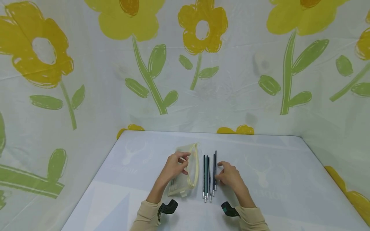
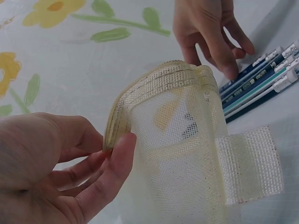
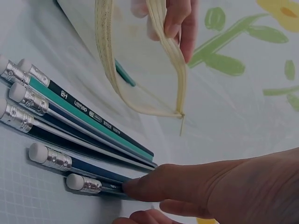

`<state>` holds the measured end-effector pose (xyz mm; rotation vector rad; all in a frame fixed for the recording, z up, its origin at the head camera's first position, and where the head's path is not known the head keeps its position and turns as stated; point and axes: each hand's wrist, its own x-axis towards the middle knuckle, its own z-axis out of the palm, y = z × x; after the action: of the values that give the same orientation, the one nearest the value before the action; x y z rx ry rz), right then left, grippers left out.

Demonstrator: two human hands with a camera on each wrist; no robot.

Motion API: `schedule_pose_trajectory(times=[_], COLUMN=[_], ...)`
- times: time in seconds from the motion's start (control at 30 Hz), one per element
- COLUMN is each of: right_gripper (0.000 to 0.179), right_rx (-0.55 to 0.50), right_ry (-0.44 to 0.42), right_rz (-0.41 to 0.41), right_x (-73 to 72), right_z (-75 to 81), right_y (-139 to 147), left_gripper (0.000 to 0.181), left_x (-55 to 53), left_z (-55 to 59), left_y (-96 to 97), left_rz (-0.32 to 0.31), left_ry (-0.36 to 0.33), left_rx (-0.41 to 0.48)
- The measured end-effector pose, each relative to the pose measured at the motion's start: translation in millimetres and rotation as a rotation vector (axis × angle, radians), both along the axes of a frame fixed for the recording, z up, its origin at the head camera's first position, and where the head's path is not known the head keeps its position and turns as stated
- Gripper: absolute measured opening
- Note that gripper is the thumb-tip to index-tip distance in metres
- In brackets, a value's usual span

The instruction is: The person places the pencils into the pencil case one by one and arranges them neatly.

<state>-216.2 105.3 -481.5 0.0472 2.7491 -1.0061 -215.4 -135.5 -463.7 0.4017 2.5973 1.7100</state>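
A pale yellow mesh zip pouch (image 1: 180,184) lies on the table, its zipped mouth standing open toward the pencils. My left hand (image 1: 177,165) pinches the zipper edge (image 2: 112,126) between thumb and fingers. Beside the pouch lies a row of dark and green pencils (image 1: 206,176) with white erasers. Two dark pencils (image 3: 93,170) lie slightly apart on the row's right side. My right hand (image 1: 229,175) is at these two, its thumb touching the outer one with the fingers bent loosely. A green pencil (image 3: 124,72) shows inside the pouch through the mesh.
The white table (image 1: 115,192) runs to a back edge below a flower-printed cloth (image 1: 225,96), which also hangs at both sides. A black wrist device (image 1: 169,207) sits on the left wrist, another (image 1: 229,209) on the right. A fabric tab (image 2: 250,163) sticks out from the pouch.
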Motion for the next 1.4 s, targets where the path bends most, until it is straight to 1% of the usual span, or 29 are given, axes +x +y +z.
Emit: schedule_pose_trajectory(times=[0.27, 0.4, 0.67, 0.8, 0.9, 1.2, 1.4], right_gripper=[0.060, 0.060, 0.055, 0.055, 0.056, 0.057, 0.057], right_rx=[0.049, 0.055, 0.053, 0.050, 0.050, 0.074, 0.118], right_ry=[0.011, 0.027, 0.047, 0.052, 0.040, 0.036, 0.060], right_rz=[-0.011, -0.010, -0.005, -0.003, -0.016, -0.034, -0.038], right_x=[0.8, 0.3, -2.0, -3.1, -3.2, -3.0, -2.5], right_z=[1.6, 1.2, -2.0, -4.2, -4.5, -5.1, -6.0], right_y=[0.2, 0.0, -1.4, -1.6, -2.9, -5.2, -7.5], left_gripper=[0.038, 0.038, 0.038, 0.038, 0.038, 0.038, 0.037], left_x=[-0.7, -1.6, -2.9, -2.7, -2.2, -0.9, -0.5], left_z=[-2.4, -3.6, -5.3, -5.1, -4.6, -1.4, -1.0], left_y=[0.9, 1.7, 1.7, 1.8, 2.0, 2.1, 1.2], left_rz=[-0.010, -0.009, -0.015, -0.011, -0.008, -0.001, -0.005], left_ry=[-0.003, -0.002, -0.003, -0.006, -0.008, -0.006, -0.007], left_rx=[-0.002, -0.005, -0.004, -0.004, -0.004, -0.010, -0.006])
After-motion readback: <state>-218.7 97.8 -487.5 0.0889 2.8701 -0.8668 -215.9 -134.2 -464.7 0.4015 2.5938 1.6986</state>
